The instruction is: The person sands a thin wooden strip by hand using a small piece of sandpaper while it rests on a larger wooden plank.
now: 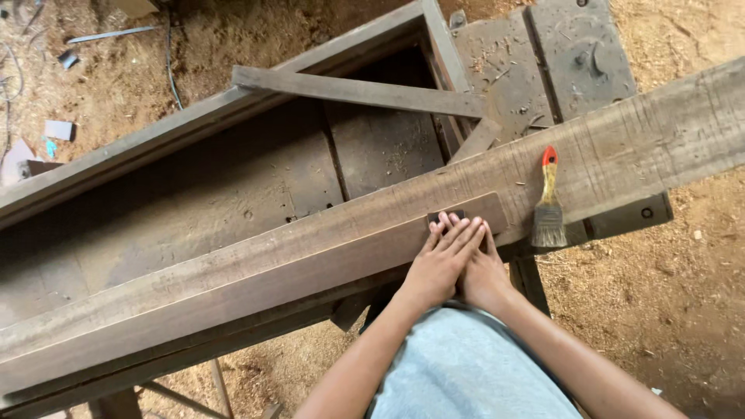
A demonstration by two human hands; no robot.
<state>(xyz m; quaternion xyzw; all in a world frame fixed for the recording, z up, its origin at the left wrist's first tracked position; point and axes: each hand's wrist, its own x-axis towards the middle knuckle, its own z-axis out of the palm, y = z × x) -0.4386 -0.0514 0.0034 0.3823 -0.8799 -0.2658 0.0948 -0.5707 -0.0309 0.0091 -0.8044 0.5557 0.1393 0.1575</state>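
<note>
2 flat hands, left hand (pixel 440 261) over right hand (pixel 483 271), press a dark pad (pixel 446 216) on the plank (pixel 310 256); brush (pixel 549 203) lies just right.

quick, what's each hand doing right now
left hand: open, flat, pressing a small dark block on the plank
right hand: open, partly under the left

Soft, even daylight falls from above, bright on the sawdust floor (pixel 683 295) at the right and without glare. The hollow of the wooden frame (pixel 233 194) lies in deep, dull shade. Shadows are faint and short-edged. Focus holds sharp at centre; corners soften and bend slightly.
</note>
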